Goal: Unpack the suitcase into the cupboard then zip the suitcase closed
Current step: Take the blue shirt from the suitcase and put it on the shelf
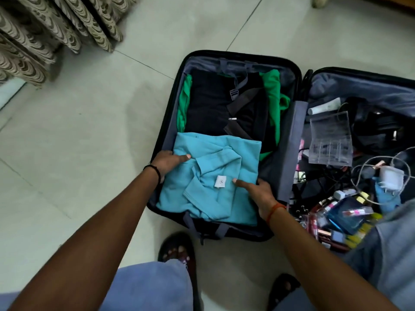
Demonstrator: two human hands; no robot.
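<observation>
Both bare forearms reach forward and down toward the folded teal shirt point(211, 176), one at each side of it. The left hand point(168, 161) lies at the shirt's left edge, thumb flat on top of the cloth and fingers tucked under the fold, a dark band round its wrist. The right hand point(258, 194) grips the shirt's right edge, thumb pressed on top near the white label, fingers under the cloth, an orange thread round its wrist.

Pale tiled floor point(94, 135) with dark grout lines, patterned beige curtain point(45, 30) hanging at upper left, soft daylight
</observation>
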